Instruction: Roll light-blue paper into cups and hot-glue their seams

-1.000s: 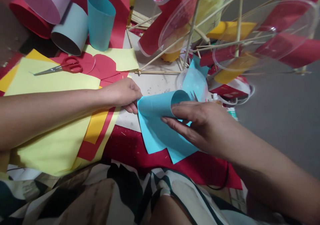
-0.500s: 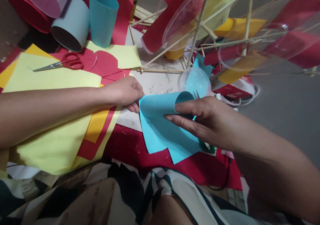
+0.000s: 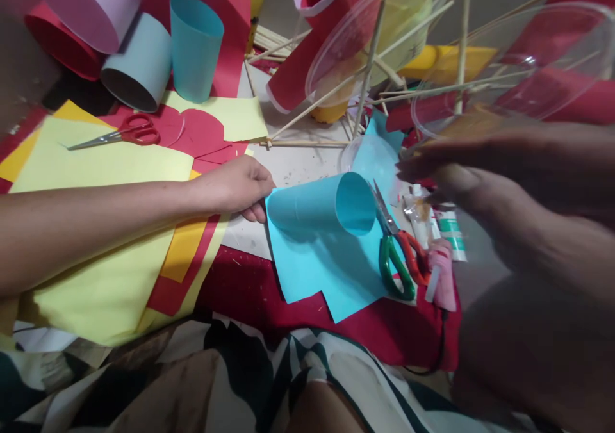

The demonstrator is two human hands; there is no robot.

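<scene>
A light-blue paper tube (image 3: 307, 201) lies on its side, its round opening facing right. Under it is a blue paper sheet (image 3: 336, 266) with a notched lower edge; whether the two are joined I cannot tell. The closed fingers of my left hand (image 3: 247, 189) pinch at the tube's left end, the fingertips partly hidden. Off to the right, my right hand (image 3: 500, 189) is raised and blurred, its fingers stretched out and holding nothing. Scissors (image 3: 398, 244) with one green and one orange handle lie against the right side of the sheet.
Red-handled scissors (image 3: 137, 130) rest on yellow paper (image 3: 96, 157) at left. Behind stand paper tubes, including a blue one (image 3: 196, 49). A wooden stick frame (image 3: 369, 68) with clear plastic discs rises back right. A pink glue gun (image 3: 442, 273) lies at right.
My right hand has let go of the blue paper tube and moved right and up, uncovering the tube's opening and the green-and-orange scissors. My left hand has stayed at the tube's left end.
</scene>
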